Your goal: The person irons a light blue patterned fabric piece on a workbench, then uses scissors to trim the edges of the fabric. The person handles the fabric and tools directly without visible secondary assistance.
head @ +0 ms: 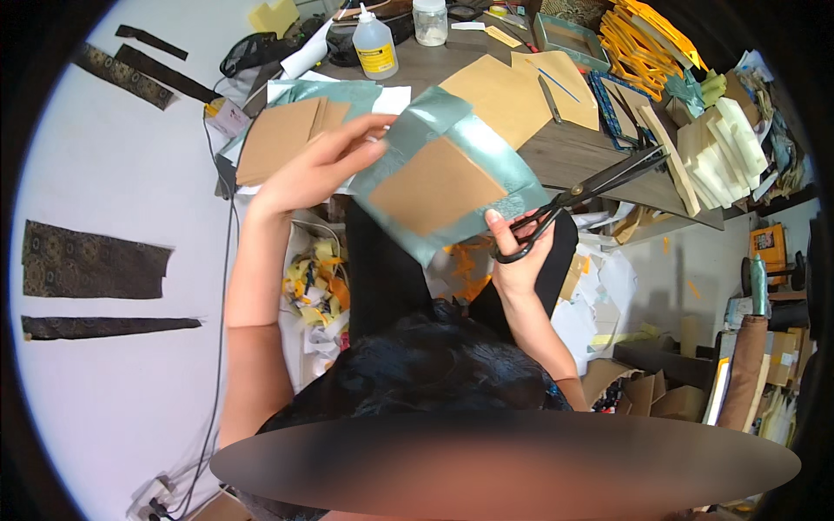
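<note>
A teal satin-like fabric sheet (495, 146) is held up over the table's front edge, with a square of brown cardboard (436, 187) lying on it. My right hand (524, 251) has the black-handled scissors (576, 190) in its fingers, blades pointing away to the right. The thumb of that hand also presses on the sheet's near right corner. My left hand (332, 159) is at the sheet's upper left edge, its fingertips blurred; whether they pinch the fabric is unclear. Behind it lies a stack of brown cardboard pieces (280, 140).
On the dark wood table (573, 163) stand a squeeze bottle (376, 49) and a lidded jar (430, 25). Tan paper sheets (502, 91) carry a knife (549, 99). White foam-like blocks (720, 153) crowd the right end. A bin of scraps (319, 286) sits below left.
</note>
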Tool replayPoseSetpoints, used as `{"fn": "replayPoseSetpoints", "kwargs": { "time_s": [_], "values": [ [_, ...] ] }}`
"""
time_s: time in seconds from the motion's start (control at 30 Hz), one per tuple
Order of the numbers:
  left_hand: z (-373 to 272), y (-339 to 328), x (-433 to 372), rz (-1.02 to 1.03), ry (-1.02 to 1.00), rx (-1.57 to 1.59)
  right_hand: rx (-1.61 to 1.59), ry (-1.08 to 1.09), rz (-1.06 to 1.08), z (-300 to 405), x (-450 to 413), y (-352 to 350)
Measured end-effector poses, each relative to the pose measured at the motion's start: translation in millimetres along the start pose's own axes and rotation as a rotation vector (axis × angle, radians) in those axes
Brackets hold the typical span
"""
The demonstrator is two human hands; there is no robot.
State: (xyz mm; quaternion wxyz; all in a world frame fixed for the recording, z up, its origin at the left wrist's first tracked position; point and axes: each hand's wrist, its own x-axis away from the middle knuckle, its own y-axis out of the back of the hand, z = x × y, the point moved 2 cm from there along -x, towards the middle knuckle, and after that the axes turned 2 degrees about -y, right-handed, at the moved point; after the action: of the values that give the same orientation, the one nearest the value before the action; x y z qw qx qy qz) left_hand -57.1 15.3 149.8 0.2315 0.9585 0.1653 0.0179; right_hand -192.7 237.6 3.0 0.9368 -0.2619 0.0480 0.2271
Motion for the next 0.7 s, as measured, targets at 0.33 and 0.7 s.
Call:
{"fn": "replayPoseSetpoints", "kwargs": {
  "time_s": [0.33,0.7],
  "values": [
    [37,32,11,-0.865,-0.561,-0.339,1.087,0.249,0.149,51,-9,70],
    [0,39,2,-0.534,-0.763,-0.819,0.956,0.044,0.574,111,-3,70]
  ]
}}
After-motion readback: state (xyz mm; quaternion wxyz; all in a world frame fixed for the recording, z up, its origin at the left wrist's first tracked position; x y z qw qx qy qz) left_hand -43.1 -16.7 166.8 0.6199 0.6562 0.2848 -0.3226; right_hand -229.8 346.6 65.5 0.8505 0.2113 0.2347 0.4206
